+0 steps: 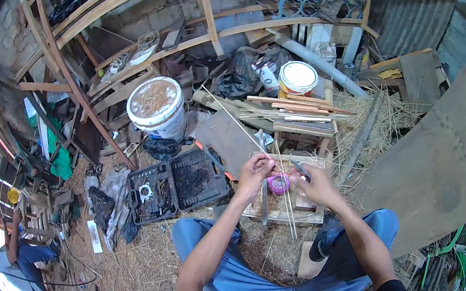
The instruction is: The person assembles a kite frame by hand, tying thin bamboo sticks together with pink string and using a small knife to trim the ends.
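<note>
In front of my lap, my left hand (pixel 257 176) is closed in a pinch on thin pale wooden strips (pixel 290 215). They cross near my fingertips; one long strip (pixel 233 120) slants up and away to the left, others run toward me. My right hand (pixel 317 185) is closed around a slim dark tool (pixel 300 168), its kind unclear, with its fingers close to the crossing. Below both hands a round pink object (pixel 278 184), perhaps a spool of string, sits on a low wooden stand (pixel 308 216). A flat metal bar (pixel 264 203) leans beside it.
An open black tool case (pixel 199 177) lies to the left. Beyond stand two white-topped buckets (pixel 157 105) and a pile of wood strips (pixel 299 106). A large brown sheet (pixel 445 169) slopes at the right. A seated person (pixel 17 259) is at far left.
</note>
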Motion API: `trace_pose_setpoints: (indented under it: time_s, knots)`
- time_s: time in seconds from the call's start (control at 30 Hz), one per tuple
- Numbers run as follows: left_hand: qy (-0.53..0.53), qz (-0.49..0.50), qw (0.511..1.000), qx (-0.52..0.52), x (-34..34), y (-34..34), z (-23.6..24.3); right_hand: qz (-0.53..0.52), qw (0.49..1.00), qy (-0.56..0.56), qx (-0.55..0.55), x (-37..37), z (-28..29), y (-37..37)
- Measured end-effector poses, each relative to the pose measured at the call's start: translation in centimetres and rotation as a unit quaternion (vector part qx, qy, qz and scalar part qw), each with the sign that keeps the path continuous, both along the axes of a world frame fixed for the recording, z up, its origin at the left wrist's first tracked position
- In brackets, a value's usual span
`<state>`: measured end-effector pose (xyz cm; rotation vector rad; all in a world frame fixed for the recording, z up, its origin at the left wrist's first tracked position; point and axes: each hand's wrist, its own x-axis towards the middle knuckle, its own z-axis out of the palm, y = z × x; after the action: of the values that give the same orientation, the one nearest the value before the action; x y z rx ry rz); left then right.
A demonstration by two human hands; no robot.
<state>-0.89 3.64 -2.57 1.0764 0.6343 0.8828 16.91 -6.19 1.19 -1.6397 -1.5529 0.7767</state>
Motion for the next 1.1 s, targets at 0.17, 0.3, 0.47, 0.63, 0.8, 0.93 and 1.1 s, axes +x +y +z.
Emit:
trace_pose_setpoints:
  time_s: [0.17,0.3,0.47,0.63,0.8,0.93,1.1]
  knots:
    - [-0.011,0.021,1.000,-0.018,-0.2,0.2,0.0,-0.032,0.996,-0.054,-0.063,-0.5,0.6,0.0]
    - [-0.054,0.183,0.982,0.005,-2.9,2.9,2.8,-0.063,0.996,-0.063,-0.031,2.6,0.6,0.0]
    - [-0.121,0.293,0.947,0.051,-8.4,5.8,4.9,-0.123,0.986,-0.109,0.009,6.9,2.8,-0.5]
    - [-0.003,0.365,0.919,0.152,-8.8,5.9,4.1,-0.147,0.981,-0.099,0.076,7.9,2.9,-0.3]
    - [0.450,0.283,0.619,0.578,-5.7,2.2,6.7,-0.130,0.974,-0.154,0.101,8.2,3.4,-0.4]
    - [0.359,0.039,0.830,0.426,-3.6,0.6,4.6,-0.116,0.973,-0.148,0.136,8.8,2.8,-0.1]
    - [0.324,0.107,0.836,0.429,-1.5,-1.0,3.6,-0.245,0.919,-0.175,0.254,6.0,4.8,-0.6]
